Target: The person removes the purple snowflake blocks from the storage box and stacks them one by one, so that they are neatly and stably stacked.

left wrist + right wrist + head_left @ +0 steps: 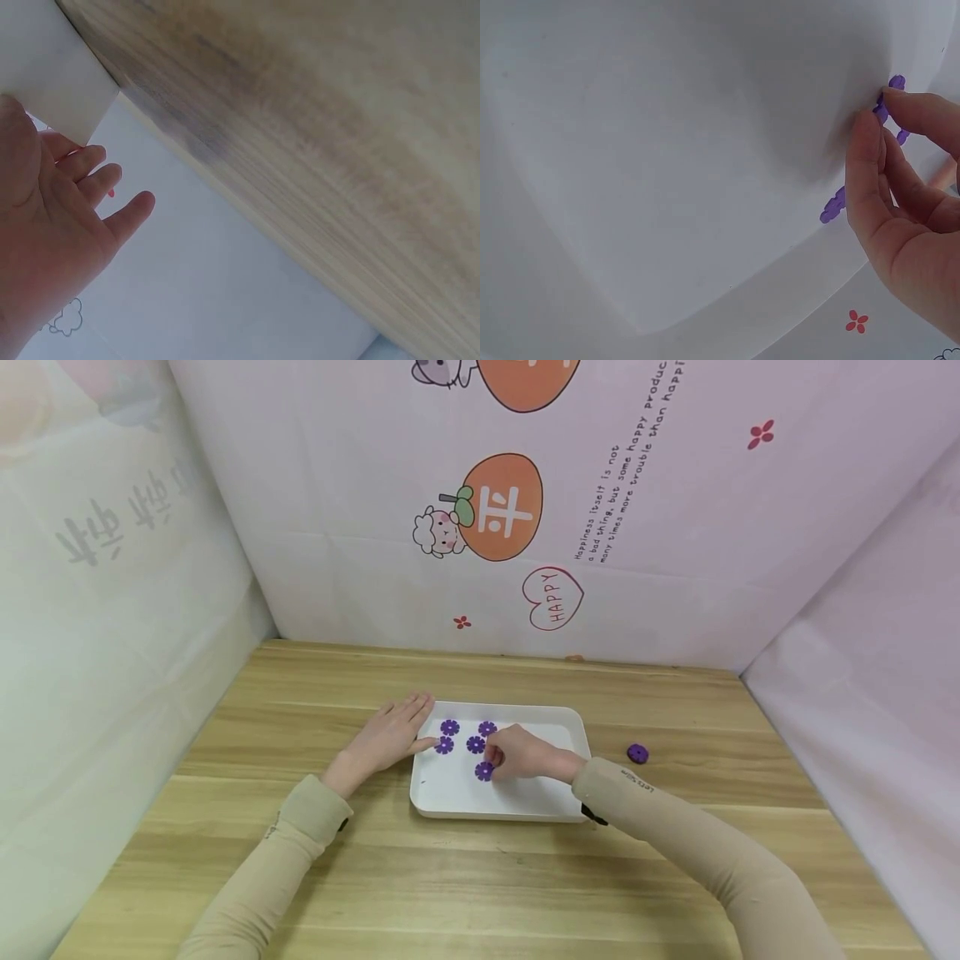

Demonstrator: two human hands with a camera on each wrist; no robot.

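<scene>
A shallow white tray (517, 806) stands on the wooden table, with several purple notched discs (450, 727) lying inside its left half. My right hand (519, 753) reaches into the tray and pinches a purple disc (881, 112) between thumb and fingertips, just above or at the tray floor. Beside it in the right wrist view another purple disc (832, 206) is partly hidden by the fingers. My left hand (390, 732) rests on the tray's left rim, fingers extended and thumb over the inside near a disc. The left wrist view shows this hand (56, 210) against the tray's outer wall.
On the table (480, 893), right of the tray, lies one more purple disc (637, 753), perhaps stacked. White printed sheets (675, 568) rise as walls behind and at both sides of the table.
</scene>
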